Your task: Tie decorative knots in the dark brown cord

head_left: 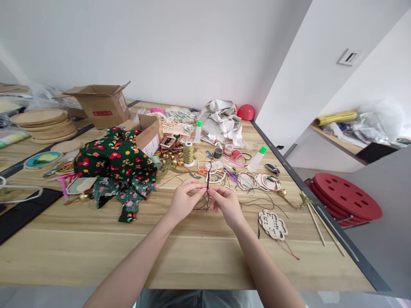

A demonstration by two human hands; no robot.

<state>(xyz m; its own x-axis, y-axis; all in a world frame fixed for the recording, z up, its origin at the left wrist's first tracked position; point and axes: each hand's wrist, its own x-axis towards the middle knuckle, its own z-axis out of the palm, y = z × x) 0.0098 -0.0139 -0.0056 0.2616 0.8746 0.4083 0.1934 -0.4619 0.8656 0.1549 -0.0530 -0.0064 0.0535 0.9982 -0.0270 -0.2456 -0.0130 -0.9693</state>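
Cord (209, 174), dark and narrow, stands out from your fingertips toward 12 o'clock in the head view, its long axis running 12 to 6, with your left hand (187, 197) at 8 and right hand (227, 204) at 4, about equally near, thumb and fingers of each pinched on it. Loose strands (201, 208) tangle beneath your hands, the likeliest snag, while a gold spool (188, 153) stands at 11, patterned cloth (114, 156) lies at 10 and a wooden plaque (272, 224) at 4.
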